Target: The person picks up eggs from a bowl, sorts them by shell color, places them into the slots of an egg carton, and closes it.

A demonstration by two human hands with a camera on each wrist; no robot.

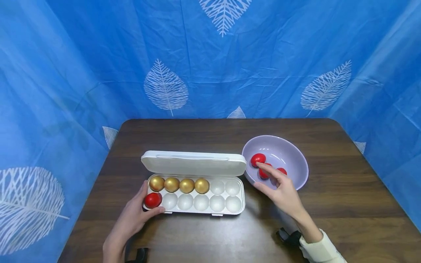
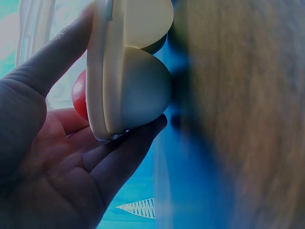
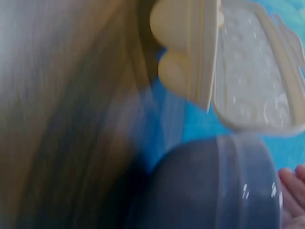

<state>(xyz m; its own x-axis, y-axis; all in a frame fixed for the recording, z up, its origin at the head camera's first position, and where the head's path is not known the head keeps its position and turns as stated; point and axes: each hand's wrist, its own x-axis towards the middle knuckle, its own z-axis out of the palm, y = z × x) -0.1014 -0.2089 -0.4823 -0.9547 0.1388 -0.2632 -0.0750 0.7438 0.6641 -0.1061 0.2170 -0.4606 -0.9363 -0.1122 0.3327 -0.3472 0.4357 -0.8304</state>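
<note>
A white egg carton [image 1: 209, 210] lies with its lid [image 1: 197, 164] up. Several gold eggs [image 1: 186, 185] fill the left part of its back row, and a red egg [image 1: 153, 200] sits in the front-left cup. My left hand [image 1: 133, 212] grips the carton's left end, thumb along the front edge and fingers round the side. In the left wrist view a fingertip reaches under a cup [image 2: 145, 90]. My right hand [image 1: 284, 191] is over the near left rim of a lilac bowl [image 1: 292, 157], thumb and fingers apart. Beneath its fingers are red eggs [image 1: 258, 159], partly hidden.
The dark wooden table [image 1: 210, 241] carries the carton left of the bowl, with the lid's right corner close to the bowl's rim. Blue cloth with white leaf prints [image 1: 210, 73] hangs behind and at both sides. Black straps [image 1: 289, 237] are around the wrists.
</note>
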